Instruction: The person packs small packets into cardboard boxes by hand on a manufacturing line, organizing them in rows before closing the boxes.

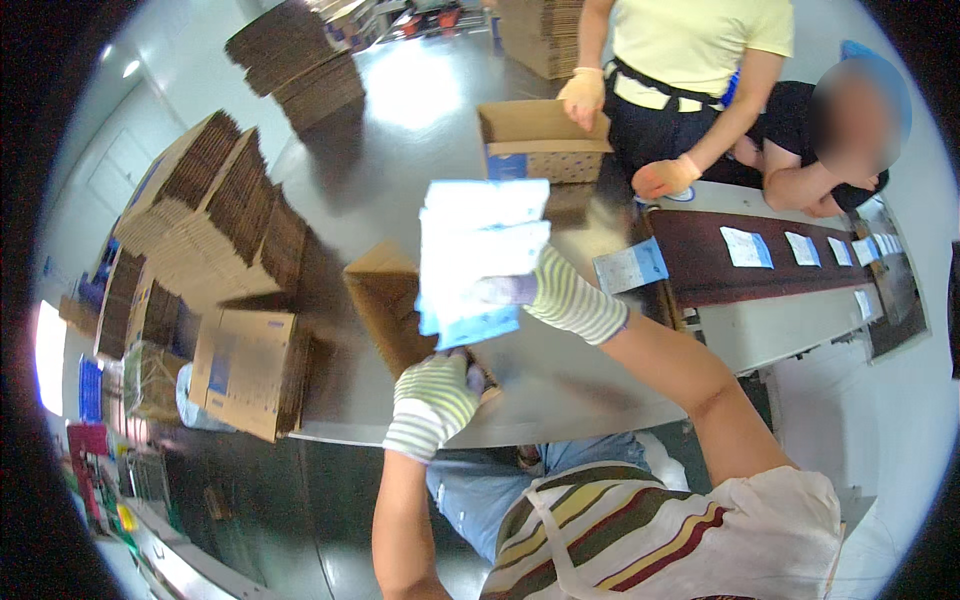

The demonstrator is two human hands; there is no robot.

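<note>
White-and-blue packets (485, 235), fanned in an overlapping bunch, are held up over the grey table (335, 405), in front of an open brown carton (368, 305) that they partly hide. The right hand (565, 295), in a green-and-white striped glove, grasps the bunch near its lower right edge, its fingertips lying across the packets. The left hand (435, 400), gloved alike, is just below the bunch by the carton's near side; its fingers are partly hidden, so I cannot tell whether they grip anything.

To the right, 1 loose packet (632, 265) lies at the near end of a dark red belt (690, 255), where more packets sit in a row. Beyond, a co-worker in orange gloves stands beside another carton (570, 165). Stacked flat cardboard (225, 225) stands at left.
</note>
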